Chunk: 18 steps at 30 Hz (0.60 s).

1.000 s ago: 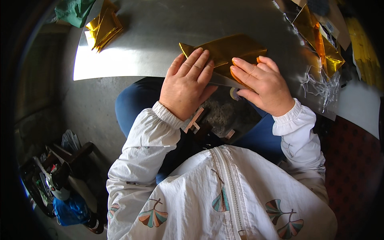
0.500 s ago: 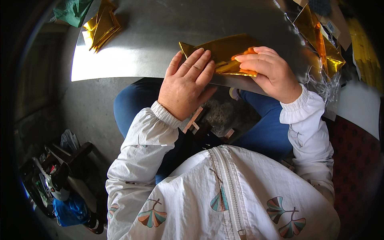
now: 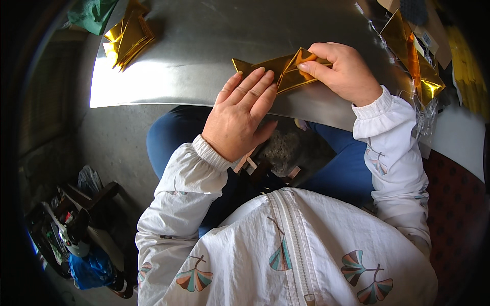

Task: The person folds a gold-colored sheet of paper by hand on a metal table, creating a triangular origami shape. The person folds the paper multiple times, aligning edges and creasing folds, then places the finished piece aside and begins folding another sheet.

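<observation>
A sheet of gold foil paper, partly folded, lies near the front edge of the metal tabletop. My left hand rests on its left part with fingers stretched flat and the thumb apart. Thumb and fingers of my right hand pinch a raised flap at the right end of the foil. Part of that end is hidden behind the right hand. Folded gold foil pieces are stacked at the far left of the tabletop.
At the right edge lie more gold foil sheets beside crumpled clear plastic wrap. A green bag sits at the far left corner. Below left stands a dark chair-like frame with a blue bag.
My right hand has moved up and now pinches the foil's right end, lifting and folding a flap toward the left. The left hand has stayed nearly in place, pressing on the foil.
</observation>
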Motion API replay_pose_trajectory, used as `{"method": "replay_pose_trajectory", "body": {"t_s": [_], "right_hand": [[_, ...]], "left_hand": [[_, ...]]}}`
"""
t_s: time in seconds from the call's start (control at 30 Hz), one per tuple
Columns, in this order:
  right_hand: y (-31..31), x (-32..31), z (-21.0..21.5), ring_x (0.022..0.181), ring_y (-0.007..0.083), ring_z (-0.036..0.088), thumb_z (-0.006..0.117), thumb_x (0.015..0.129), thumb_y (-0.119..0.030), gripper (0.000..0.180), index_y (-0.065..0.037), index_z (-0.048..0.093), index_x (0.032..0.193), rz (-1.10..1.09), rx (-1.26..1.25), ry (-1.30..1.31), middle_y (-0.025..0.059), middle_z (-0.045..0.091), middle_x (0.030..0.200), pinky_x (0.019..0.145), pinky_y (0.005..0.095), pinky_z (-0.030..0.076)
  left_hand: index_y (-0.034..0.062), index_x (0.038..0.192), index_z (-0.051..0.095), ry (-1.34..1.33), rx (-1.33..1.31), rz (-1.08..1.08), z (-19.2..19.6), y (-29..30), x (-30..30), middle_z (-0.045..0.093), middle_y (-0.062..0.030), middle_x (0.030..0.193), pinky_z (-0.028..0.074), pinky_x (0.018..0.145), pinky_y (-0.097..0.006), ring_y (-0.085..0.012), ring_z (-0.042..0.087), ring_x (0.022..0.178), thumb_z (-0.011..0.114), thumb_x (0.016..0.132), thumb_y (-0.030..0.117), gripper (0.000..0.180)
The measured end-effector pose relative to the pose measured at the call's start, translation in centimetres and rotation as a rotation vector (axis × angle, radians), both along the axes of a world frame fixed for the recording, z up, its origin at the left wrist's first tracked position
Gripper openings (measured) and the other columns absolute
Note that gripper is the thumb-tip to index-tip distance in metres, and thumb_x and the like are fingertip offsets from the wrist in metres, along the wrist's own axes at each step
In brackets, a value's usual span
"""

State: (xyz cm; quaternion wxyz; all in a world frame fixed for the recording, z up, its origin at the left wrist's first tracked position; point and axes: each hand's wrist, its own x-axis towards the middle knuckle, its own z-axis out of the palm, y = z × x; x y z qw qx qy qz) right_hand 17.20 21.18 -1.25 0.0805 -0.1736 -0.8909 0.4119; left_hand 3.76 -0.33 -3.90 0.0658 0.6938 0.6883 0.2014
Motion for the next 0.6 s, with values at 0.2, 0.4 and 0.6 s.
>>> {"method": "replay_pose_trajectory", "body": {"t_s": [0.2, 0.4, 0.6], "right_hand": [[0.0, -0.4, -0.3, 0.068, 0.0333, 0.061, 0.068, 0.085, -0.020, 0.020, 0.000, 0.064, 0.085, -0.031, 0.064, -0.028, 0.0172, 0.063, 0.075, 0.060, 0.0384, 0.048], [-0.6, 0.1, -0.2, 0.069, 0.0301, 0.066, 0.072, 0.083, -0.021, 0.022, 0.000, 0.065, 0.086, -0.137, 0.099, -0.036, 0.0162, 0.067, 0.080, 0.064, 0.0384, 0.052], [-0.6, 1.0, -0.7, 0.061, 0.0244, 0.064, 0.079, 0.079, -0.027, 0.028, -0.004, 0.062, 0.082, -0.280, 0.309, 0.040, 0.0105, 0.067, 0.075, 0.062, 0.0360, 0.050]], "left_hand": [[0.0120, 0.145, 0.044, -0.028, -0.015, -0.009, -0.1, -0.1, 0.0, 0.042, -0.0129, 0.151, 0.025, 0.118, -0.047, -0.0291, 0.035, 0.143, 0.079, 0.076, 0.026, 0.079], [0.0158, 0.146, 0.044, 0.030, -0.042, -0.011, -0.4, -0.1, 0.2, 0.039, -0.0118, 0.152, 0.026, 0.118, -0.047, -0.0294, 0.033, 0.144, 0.081, 0.074, 0.029, 0.082], [0.0148, 0.143, 0.047, 0.054, -0.022, -0.006, -0.2, 0.0, 0.3, 0.041, -0.0124, 0.151, 0.027, 0.117, -0.047, -0.0295, 0.036, 0.142, 0.081, 0.072, 0.029, 0.080]]}}
